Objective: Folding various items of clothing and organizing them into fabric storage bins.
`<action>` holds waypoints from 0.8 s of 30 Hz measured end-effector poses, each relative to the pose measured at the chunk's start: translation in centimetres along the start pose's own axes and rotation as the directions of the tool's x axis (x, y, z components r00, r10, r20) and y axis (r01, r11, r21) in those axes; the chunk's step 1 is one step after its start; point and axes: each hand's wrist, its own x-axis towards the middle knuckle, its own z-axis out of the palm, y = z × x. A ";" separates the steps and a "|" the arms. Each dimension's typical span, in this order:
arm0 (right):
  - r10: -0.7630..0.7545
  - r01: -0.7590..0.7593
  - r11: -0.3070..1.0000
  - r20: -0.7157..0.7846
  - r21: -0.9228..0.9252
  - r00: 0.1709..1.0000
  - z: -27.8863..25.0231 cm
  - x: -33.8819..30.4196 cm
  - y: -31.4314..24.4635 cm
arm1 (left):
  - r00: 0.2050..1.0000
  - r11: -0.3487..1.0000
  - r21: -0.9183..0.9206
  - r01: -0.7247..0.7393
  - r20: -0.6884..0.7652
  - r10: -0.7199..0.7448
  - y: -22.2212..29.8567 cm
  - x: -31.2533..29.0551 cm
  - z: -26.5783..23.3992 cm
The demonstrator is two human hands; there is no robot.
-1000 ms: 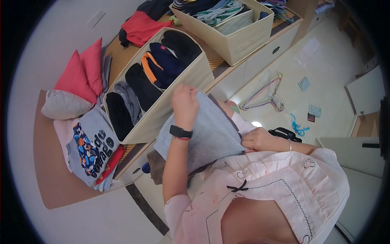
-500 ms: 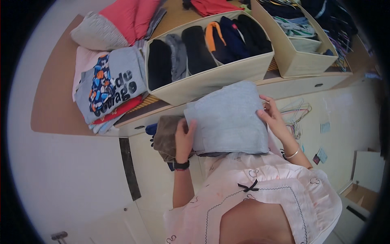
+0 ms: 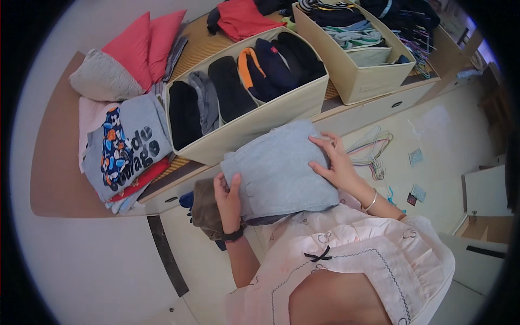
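Observation:
A thick, folded light blue-grey garment (image 3: 284,170) lies at my lap, in front of the long fabric box. My left hand (image 3: 227,203) grips its left edge, thumb on the near side and fingers bent beside it. At the right edge, my right hand (image 3: 338,165) holds it with spread, curved fingers, the fingertips on the upper face. Darker cloth shows under the garment's near edge. To the left of my left hand is a folded brown garment (image 3: 206,203), partly hidden by that hand, with something dark blue (image 3: 187,200) behind it.
A cream fabric box (image 3: 254,127) of rolled dark clothes stands on the bed platform. Another cream box (image 3: 374,81) stands right of it. A grey printed shirt (image 3: 130,143) tops a pile at left, by red cushions (image 3: 165,40). Wire hangers (image 3: 374,151) lie on the floor.
The whole view has shifted, so the boxes and clothes pile sit further left. Both hands stay at the garment's sides, with the right fingers a little further over its upper face.

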 end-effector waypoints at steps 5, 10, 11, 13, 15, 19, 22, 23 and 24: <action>-0.434 0.415 0.869 -0.011 -0.270 0.901 -0.5 1.7 -2.6 | 0.997 0.998 -0.004 -0.069 -0.028 0.068 2.6 -0.7 0.7; -0.385 0.469 0.788 0.274 -0.399 0.881 3.3 1.2 -1.9 | 0.994 0.948 0.308 -0.074 -0.059 0.097 0.4 -0.2 0.0; -0.375 0.467 0.791 0.291 -0.394 0.880 3.5 1.1 -2.0 | 0.989 0.896 0.436 -0.091 -0.065 0.132 -0.3 -0.1 -0.2; -0.350 0.447 0.815 0.301 -0.369 0.887 3.1 1.1 -1.9 | 0.929 0.719 0.637 -0.279 -0.010 0.370 1.5 -0.5 0.6; -0.343 0.430 0.847 0.296 -0.313 0.892 2.6 1.7 -2.8 | 0.795 0.388 0.826 -0.410 0.115 0.596 4.7 -1.3 2.0; -0.389 0.474 0.812 0.290 -0.339 0.874 2.6 2.4 -3.3 | 0.765 0.117 0.817 -0.565 0.465 0.446 4.4 -1.1 4.1; -0.370 0.464 0.815 0.305 -0.347 0.877 3.8 2.4 -0.9 | 0.840 0.080 0.854 -0.514 0.482 0.249 1.5 -0.7 5.3; -0.387 0.475 0.818 0.302 -0.324 0.871 3.7 2.4 -0.6 | 0.833 0.165 0.828 -0.536 0.487 0.262 1.3 -0.2 4.8; -0.401 0.485 0.822 0.300 -0.298 0.865 3.6 2.4 -0.3 | 0.827 0.248 0.794 -0.554 0.493 0.270 1.0 0.3 3.6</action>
